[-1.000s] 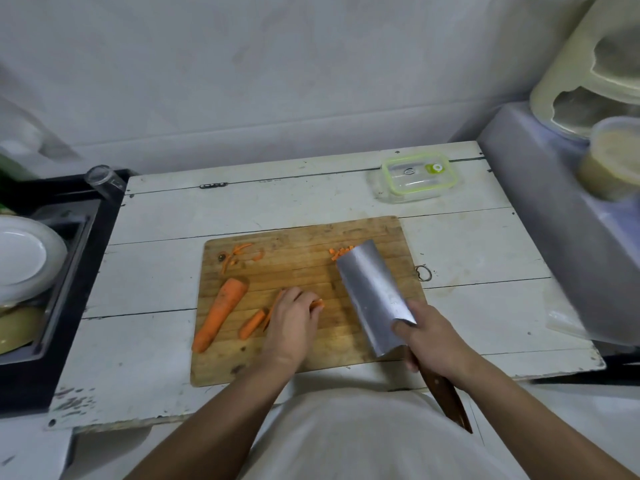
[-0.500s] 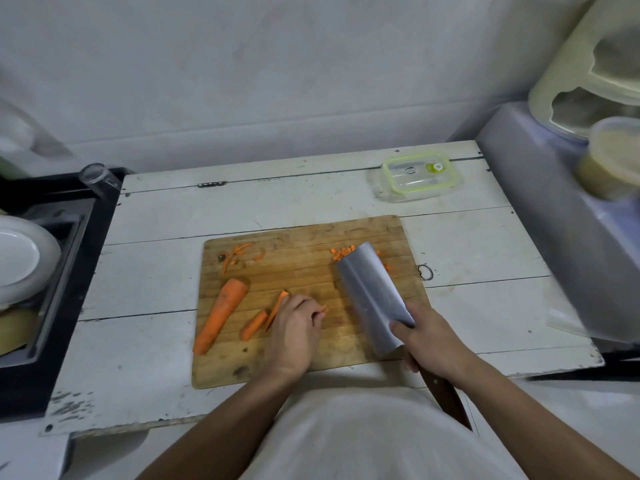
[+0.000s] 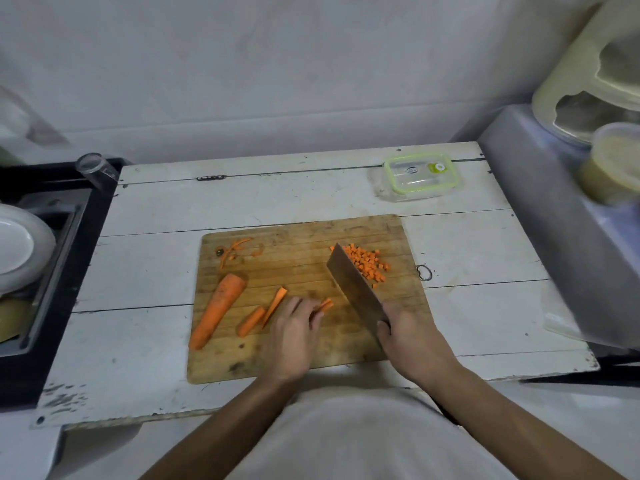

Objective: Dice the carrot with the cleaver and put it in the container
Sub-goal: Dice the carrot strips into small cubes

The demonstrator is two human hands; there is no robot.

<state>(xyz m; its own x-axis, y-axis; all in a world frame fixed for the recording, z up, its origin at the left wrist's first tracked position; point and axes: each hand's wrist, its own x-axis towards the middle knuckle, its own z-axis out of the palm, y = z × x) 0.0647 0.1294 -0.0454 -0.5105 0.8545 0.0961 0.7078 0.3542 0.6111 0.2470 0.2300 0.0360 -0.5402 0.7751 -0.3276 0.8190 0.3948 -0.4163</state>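
On the cutting board (image 3: 304, 355), my right grip (image 3: 412, 336) holds the cleaver (image 3: 356, 289) beside a diced pile (image 3: 367, 265), left grip (image 3: 294, 332) pins carrot sticks (image 3: 325, 304); half carrot (image 3: 218, 310), two strips (image 3: 263, 315) remain uncut, container (image 3: 420, 176) lidded, unfilled.

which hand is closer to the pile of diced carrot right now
Right. The right hand grips the cleaver just below the diced carrot; the left hand sits farther left, holding carrot strips.
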